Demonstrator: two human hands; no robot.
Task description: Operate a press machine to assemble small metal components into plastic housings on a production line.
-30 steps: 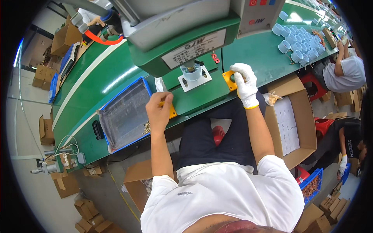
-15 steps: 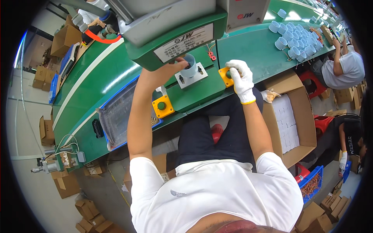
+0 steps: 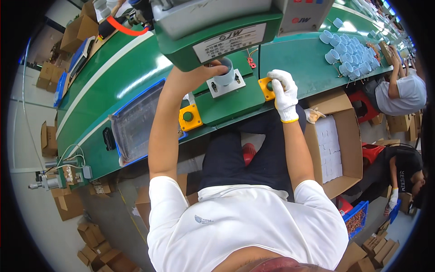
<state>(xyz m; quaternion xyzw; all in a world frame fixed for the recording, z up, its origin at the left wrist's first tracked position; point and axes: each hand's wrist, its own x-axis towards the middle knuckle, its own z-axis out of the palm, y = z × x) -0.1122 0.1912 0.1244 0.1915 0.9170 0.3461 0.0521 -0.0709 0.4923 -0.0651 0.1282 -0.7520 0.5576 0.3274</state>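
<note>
A pale blue plastic cup (image 3: 224, 78) stands on a silver metal plate (image 3: 226, 89) under the green head of a bench press (image 3: 226, 41). My bare left hand (image 3: 195, 76) is closed at the cup's left side, thumb over the rim; the other fingertips are hidden. On the right, a yellow box (image 3: 264, 93) carries a green push button (image 3: 270, 86). My right hand (image 3: 285, 94), in a white knitted glove, curls its fingers over that button. A second yellow button box (image 3: 195, 121) sits left of the press base, untouched.
A blue-edged tray (image 3: 140, 122) lies at the left. Many pale blue cups (image 3: 349, 56) stand on the bench at the far right, near a co-worker (image 3: 401, 81). An open carton (image 3: 351, 140) with white pieces is beside my right leg. A red hose (image 3: 124, 28) hangs by the press.
The whole view has shifted slightly, with the press appearing farther right. Both hands stay in nearly the same places, at the cup and at the right button box.
</note>
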